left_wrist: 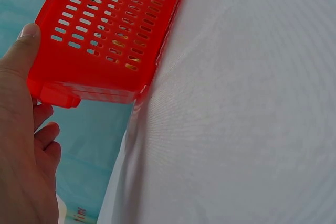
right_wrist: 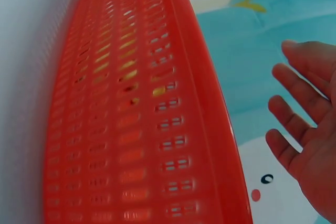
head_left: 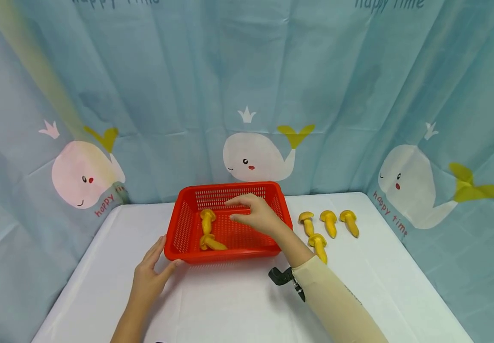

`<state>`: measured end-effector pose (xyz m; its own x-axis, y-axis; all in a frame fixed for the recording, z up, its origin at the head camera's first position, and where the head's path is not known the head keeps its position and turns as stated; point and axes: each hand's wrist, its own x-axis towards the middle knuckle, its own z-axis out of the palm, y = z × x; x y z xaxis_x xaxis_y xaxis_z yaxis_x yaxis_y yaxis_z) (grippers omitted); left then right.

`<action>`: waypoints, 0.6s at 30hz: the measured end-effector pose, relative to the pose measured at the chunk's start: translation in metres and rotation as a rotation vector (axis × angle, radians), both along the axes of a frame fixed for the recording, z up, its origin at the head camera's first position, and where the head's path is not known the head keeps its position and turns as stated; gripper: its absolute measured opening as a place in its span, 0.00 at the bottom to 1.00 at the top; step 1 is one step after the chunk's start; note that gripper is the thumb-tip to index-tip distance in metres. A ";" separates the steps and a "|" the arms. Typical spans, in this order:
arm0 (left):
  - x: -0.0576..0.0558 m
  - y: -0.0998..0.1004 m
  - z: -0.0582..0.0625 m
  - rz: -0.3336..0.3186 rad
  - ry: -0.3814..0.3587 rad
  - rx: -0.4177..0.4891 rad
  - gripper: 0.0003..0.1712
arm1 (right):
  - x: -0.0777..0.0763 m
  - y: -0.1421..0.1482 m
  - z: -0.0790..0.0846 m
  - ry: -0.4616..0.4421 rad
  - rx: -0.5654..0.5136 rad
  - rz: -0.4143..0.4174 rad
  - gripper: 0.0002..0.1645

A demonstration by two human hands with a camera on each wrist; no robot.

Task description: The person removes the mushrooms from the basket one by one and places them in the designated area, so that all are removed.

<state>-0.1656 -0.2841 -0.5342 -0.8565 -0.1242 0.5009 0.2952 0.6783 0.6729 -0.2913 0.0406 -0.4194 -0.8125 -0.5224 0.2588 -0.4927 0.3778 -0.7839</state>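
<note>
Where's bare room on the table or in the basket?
On the white table: in front of the red basket, right of the left hand, and right of the four mushrooms. Inside the basket: right of its two mushrooms, below the right hand. Crowded: the basket's left part, and the table just right of the basket.

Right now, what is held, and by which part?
The left hand holds the red basket by its near-left corner; the right hand holds nothing.

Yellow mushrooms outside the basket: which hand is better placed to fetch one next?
Probably the right hand: empty, over the red plastic basket and nearer those yellow mushrooms. The left hand grips the basket's left end, farther away.
</note>
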 end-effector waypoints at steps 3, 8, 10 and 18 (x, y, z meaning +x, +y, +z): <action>0.001 0.000 -0.002 -0.002 0.009 0.005 0.53 | -0.002 -0.009 0.000 0.009 0.037 0.018 0.21; 0.003 0.000 -0.002 0.003 -0.004 0.008 0.52 | -0.005 -0.022 0.003 0.022 0.072 0.042 0.21; 0.003 0.001 0.000 0.009 -0.019 0.005 0.52 | -0.006 -0.028 0.006 0.028 0.086 0.048 0.21; 0.000 0.003 0.004 0.011 -0.016 0.007 0.50 | -0.012 -0.051 0.005 0.067 0.160 0.093 0.21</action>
